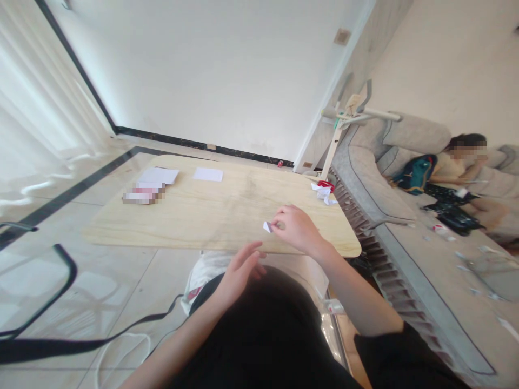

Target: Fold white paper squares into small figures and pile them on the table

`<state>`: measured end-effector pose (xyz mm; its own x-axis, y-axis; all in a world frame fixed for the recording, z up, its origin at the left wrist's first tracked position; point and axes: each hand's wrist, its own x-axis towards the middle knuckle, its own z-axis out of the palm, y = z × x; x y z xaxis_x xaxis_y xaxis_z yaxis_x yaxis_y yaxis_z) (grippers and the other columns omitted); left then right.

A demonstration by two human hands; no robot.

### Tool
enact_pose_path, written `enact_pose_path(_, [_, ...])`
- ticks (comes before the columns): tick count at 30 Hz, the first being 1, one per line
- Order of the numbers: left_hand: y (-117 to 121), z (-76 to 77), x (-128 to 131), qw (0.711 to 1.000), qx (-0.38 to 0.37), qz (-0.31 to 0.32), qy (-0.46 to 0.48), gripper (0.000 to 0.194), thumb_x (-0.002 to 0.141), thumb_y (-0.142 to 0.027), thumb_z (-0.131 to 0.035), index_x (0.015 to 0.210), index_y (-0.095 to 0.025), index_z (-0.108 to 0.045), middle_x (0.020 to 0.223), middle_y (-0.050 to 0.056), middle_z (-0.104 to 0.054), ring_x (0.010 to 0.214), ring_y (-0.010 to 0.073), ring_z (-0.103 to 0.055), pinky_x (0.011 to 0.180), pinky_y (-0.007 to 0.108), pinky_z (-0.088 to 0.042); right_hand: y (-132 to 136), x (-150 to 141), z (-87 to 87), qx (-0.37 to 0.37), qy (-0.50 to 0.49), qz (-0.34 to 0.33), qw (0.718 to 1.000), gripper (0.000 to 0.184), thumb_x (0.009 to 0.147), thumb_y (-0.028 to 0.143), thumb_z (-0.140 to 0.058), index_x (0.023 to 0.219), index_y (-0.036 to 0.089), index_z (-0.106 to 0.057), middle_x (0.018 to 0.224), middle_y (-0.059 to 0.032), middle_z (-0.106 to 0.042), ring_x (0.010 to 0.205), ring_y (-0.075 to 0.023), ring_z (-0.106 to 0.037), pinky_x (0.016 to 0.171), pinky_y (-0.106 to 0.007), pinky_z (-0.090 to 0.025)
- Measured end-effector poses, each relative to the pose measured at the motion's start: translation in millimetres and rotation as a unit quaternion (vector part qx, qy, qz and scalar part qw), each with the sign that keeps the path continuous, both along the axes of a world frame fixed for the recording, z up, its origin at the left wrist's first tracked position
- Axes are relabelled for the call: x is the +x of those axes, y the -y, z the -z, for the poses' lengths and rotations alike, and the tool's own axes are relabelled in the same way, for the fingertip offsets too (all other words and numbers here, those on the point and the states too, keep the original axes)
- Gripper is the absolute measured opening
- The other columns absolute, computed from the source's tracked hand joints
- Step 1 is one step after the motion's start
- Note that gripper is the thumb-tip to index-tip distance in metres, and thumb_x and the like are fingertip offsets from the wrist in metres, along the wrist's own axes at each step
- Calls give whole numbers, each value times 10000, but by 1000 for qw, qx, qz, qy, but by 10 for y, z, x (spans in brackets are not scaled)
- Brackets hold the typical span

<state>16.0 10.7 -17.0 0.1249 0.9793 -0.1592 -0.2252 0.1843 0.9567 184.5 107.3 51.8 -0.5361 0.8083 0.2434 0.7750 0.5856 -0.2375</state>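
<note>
- The right hand (298, 222) has its thumb and fingers clamped on a small piece of folded paper (267, 227), held above the tabletop (219, 216), just left of the knuckles.
- That fingertip pinch probably suits so small a piece, leaving most of it exposed.
- The paper juts leftward from the fingers; its long axis seems to slant down toward the right (too small to be certain).
- The left hand (240, 273) hovers nearer the body, fingers apart and apparently holding nothing, perhaps kept close for steadying.
- Farther ahead, left of the fingers, lies a flat white sheet (208, 174); beyond the right fingers, crumpled papers (323, 190) sit near the tabletop's edge, likely out of the way.
</note>
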Motion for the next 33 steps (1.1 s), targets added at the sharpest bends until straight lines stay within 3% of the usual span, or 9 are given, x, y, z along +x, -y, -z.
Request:
enact_pose_path(5, [13, -52, -19, 1000, -5, -6, -26, 319, 886, -390, -533, 1077, -146, -609, 883, 44, -684, 641, 129, -615, 591, 261, -493, -416, -153, 34, -26, 136, 22, 990, 201, 878, 249, -611, 801, 193, -788, 882, -81, -722, 884, -209, -623, 779, -288, -436])
enact_pose_path(12, [-5, -6, -55, 1000, 0, 2, -30, 257, 898, -371, -520, 1012, -158, -606, 800, 10, -662, 625, 126, -608, 595, 258, -492, -465, -215, 127, -45, 150, 8, 988, 198, 867, 233, -601, 844, 200, -794, 887, -79, -743, 897, -217, -645, 752, -272, -434])
enact_pose_path(21, [5, -38, -78, 999, 5, -16, -44, 212, 900, -359, -519, 938, -175, -618, 712, -17, -650, 603, 122, -598, 578, 239, -475, -507, 165, -36, 6, 42, 20, 999, 200, 859, 177, -578, 941, 163, -759, 977, -85, -743, 934, -221, -647, 840, -298, -448])
enact_pose_path(26, [17, -55, -53, 999, 14, 8, -49, 206, 895, -351, -520, 848, -180, -625, 661, -23, -628, 589, 124, -585, 573, 234, -471, -484, 254, 67, -10, 34, 22, 999, 169, 834, 169, -607, 922, 166, -751, 947, -81, -729, 894, -210, -648, 813, -294, -458])
enact_pose_path(33, [9, -35, -71, 998, 12, 6, -64, 203, 885, -347, -529, 806, -188, -626, 645, -25, -626, 586, 124, -581, 564, 227, -463, -495, 85, 184, -17, 30, -7, 999, 136, 844, 204, -623, 897, 174, -745, 930, -73, -717, 895, -199, -643, 813, -280, -450])
